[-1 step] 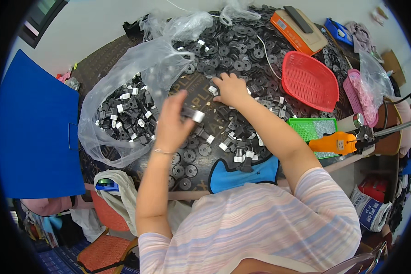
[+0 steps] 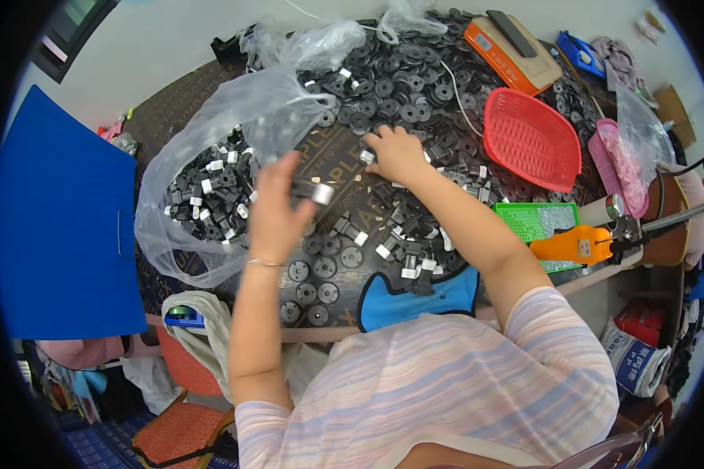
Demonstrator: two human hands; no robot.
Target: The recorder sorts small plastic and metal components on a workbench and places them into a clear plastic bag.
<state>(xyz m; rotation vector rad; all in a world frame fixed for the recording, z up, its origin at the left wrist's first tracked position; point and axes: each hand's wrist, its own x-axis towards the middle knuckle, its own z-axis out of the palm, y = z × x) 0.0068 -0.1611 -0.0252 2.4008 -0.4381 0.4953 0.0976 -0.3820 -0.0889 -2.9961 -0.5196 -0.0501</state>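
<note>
The left grip [image 2: 277, 211] seems closed on a black piece with a white end [image 2: 322, 193], between thumb and fingers, although the hand is blurred, so I cannot tell the exact contact. Going from the left, a clear plastic bag [image 2: 152, 228] lies on the bench [image 2: 338, 160] and contains many similar pieces; the held one is to its right, outside it. For doing this step well, I think the left hand should hold the piece firmly but lightly, with the wrist clear of the soft bag film, which could catch. Near the bench edge lie round black discs [image 2: 325, 267], and it would be better not to sweep them with the forearm. Further right, the right hand [image 2: 399, 156] has bent fingers close to another white-ended piece [image 2: 367, 156]; whether it grips this, I cannot tell. It should preferably separate one piece at a time from the loose pieces [image 2: 403, 254]
</note>
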